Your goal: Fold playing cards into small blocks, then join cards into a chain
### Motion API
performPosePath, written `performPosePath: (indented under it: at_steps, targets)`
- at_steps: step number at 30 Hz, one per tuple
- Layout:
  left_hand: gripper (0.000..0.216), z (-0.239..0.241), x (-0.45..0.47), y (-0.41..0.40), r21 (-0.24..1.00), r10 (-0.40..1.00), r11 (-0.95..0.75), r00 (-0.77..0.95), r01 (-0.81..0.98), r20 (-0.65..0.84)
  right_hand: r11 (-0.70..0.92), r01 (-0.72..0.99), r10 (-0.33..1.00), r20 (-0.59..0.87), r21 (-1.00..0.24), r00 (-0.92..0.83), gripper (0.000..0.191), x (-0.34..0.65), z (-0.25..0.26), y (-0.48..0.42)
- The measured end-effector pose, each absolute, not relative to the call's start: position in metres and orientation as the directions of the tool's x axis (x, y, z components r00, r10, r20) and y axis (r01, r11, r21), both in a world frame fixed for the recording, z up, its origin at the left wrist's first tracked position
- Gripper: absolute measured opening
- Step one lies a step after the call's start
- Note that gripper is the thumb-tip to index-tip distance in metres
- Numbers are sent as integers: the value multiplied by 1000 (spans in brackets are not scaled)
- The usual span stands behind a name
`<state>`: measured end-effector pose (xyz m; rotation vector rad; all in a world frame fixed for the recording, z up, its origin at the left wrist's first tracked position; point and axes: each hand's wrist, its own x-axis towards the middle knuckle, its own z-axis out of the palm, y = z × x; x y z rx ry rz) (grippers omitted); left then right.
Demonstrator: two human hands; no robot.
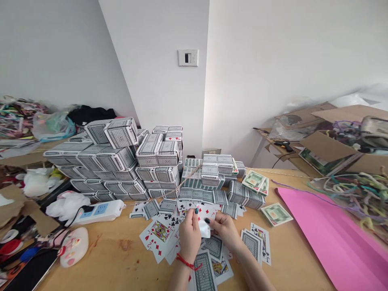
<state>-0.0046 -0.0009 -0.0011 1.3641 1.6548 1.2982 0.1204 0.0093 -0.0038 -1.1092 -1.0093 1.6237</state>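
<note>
My left hand [190, 236], with a red string on its wrist, pinches the left side of a playing card [204, 228] with red diamonds. The thumb of my right hand [226, 232] presses on the card's right side. The card looks bent, with a bright sheen on its lower part. Beneath and around both hands lie loose playing cards: a face-up court card [161, 231] to the left, a face-down card [203, 271] by my left wrist, and a jack [264, 238] to the right. My right fingertips are partly hidden behind the card.
Stacks of grey-patterned card packs [112, 161] rise against the wall at the left. Green card boxes [275, 214] lie at the right, beside a pink sheet [327, 238]. A white power strip [100, 212] and a white mouse-shaped object [73, 246] sit at the left.
</note>
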Motion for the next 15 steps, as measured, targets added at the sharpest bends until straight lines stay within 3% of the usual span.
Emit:
performPosePath:
  at_steps: [15]
  targets:
    - [28,9,-9,2,909,959,-78,-219,409,181,-275,-196,950,-235,-941,-206,36,118,-7,8]
